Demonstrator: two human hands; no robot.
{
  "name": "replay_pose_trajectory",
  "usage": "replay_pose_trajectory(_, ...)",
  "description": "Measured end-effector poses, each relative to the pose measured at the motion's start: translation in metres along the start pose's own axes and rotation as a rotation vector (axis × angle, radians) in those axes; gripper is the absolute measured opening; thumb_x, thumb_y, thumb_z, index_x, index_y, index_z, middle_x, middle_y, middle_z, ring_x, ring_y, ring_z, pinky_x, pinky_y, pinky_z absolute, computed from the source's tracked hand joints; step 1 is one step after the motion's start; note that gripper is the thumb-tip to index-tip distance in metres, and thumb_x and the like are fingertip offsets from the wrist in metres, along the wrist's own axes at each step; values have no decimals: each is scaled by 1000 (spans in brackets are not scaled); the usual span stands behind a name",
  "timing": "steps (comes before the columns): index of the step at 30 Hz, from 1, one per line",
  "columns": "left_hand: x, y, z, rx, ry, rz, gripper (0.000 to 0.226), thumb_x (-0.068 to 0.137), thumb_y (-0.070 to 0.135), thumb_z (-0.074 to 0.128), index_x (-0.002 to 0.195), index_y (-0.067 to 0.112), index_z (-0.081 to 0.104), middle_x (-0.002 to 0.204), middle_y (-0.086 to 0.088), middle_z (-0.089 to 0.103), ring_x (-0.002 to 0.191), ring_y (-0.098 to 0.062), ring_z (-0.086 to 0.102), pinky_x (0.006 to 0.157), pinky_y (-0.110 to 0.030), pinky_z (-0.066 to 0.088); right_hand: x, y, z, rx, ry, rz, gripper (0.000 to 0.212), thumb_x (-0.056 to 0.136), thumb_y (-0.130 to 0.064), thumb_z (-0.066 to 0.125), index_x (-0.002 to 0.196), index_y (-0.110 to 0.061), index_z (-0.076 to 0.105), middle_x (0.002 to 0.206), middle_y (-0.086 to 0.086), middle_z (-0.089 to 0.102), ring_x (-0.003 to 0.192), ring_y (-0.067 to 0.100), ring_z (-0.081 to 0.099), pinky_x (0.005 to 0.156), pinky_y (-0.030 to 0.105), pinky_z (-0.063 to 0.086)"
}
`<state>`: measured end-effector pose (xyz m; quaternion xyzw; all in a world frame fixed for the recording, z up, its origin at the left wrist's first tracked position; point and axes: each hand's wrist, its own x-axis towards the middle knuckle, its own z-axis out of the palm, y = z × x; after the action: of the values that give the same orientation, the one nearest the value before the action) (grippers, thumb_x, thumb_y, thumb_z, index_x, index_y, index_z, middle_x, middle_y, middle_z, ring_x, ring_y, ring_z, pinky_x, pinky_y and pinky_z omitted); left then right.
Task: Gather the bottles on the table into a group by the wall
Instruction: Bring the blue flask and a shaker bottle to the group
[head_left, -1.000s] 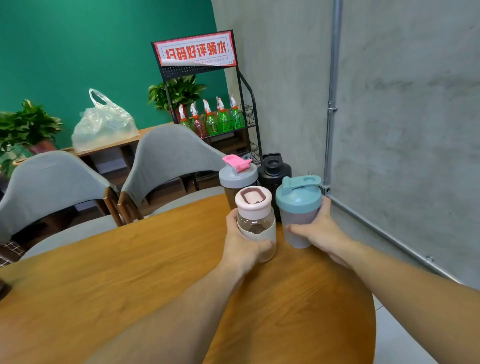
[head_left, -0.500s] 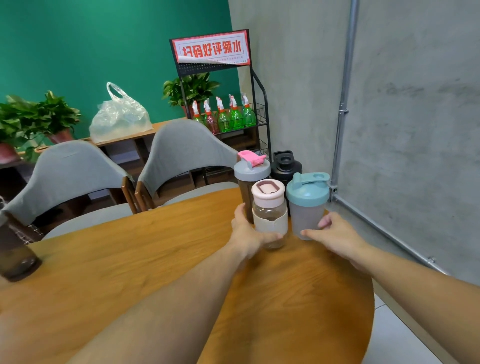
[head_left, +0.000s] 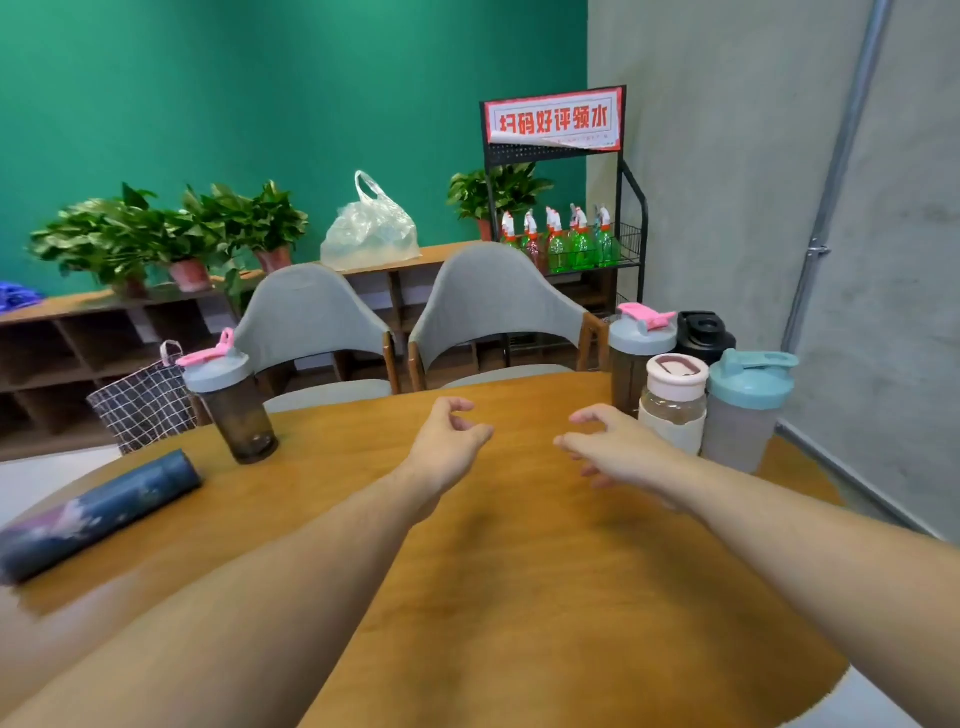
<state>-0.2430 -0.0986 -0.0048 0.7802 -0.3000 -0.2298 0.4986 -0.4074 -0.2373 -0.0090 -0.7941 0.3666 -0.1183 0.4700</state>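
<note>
Both hands hover empty over the middle of the round wooden tabletop (head_left: 519, 571). The left hand (head_left: 447, 441) has its fingers loosely curled, gripping nothing. The right hand (head_left: 618, 449) is spread and relaxed, fingers pointing left, also holding nothing; it sits just beside the cluster of bottles without touching it.

Over at the tabletop's far right edge, by the grey concrete wall (head_left: 727, 182), four bottles stand upright and packed together. Front row: the clear bottle with the pale pink lid (head_left: 674, 402) and, to its right, the frosted shaker with the teal lid (head_left: 745, 410), the two just beside each other. Behind them, the dark shaker with the grey lid and pink flip cap (head_left: 636, 353), and further right the black bottle (head_left: 704, 332), mostly hidden by the front pair.

Now the left side. A second dark shaker with a grey lid and pink flip cap (head_left: 228, 400) stands upright near the far left edge, well apart from the group. Closer in, at the left edge, a dark blue patterned flask (head_left: 98, 514) lies on its side.

Beyond the far edge, two grey chairs (head_left: 493, 306) face the table.
</note>
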Motion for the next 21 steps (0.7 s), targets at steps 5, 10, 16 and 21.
replay_pose_trajectory(5, -22, -26, -77, 155, 22, 25, 21, 94, 26, 62, 114, 22, 58, 109, -4, 63, 91, -15, 59, 72, -28, 50, -5, -55, 55, -30, -48, -69, 54, 92, -37, 65, 140, -34, 40, 108, 2, 64, 95, 17, 65, 83, 38, 59)
replay_pose_trajectory(10, -36, -60, -154, 314, 29, 5, 15, 95, 26, 61, 108, 19, 63, 107, 1, 64, 99, -16, 61, 73, -23, 45, -13, -105, 109, -42, -123, -124, 55, 94, -25, 62, 143, -25, 37, 111, 13, 66, 102, 27, 66, 84, 39, 59)
replay_pose_trajectory(16, -39, -111, -234, 535, 44, -50, 19, 92, 28, 65, 109, 26, 57, 113, 1, 62, 98, -16, 60, 79, -27, 48, -3, -140, 169, -63, -179, -163, 60, 92, -25, 66, 144, -23, 36, 115, 14, 65, 105, 29, 65, 83, 39, 59)
replay_pose_trajectory(21, -26, -143, -292, 789, 93, -9, 39, 87, 32, 70, 122, 25, 54, 125, 0, 57, 111, -19, 56, 95, -36, 48, 21, -162, 216, -81, -185, -184, 64, 91, -27, 69, 145, -22, 35, 112, 11, 66, 105, 30, 65, 86, 44, 57)
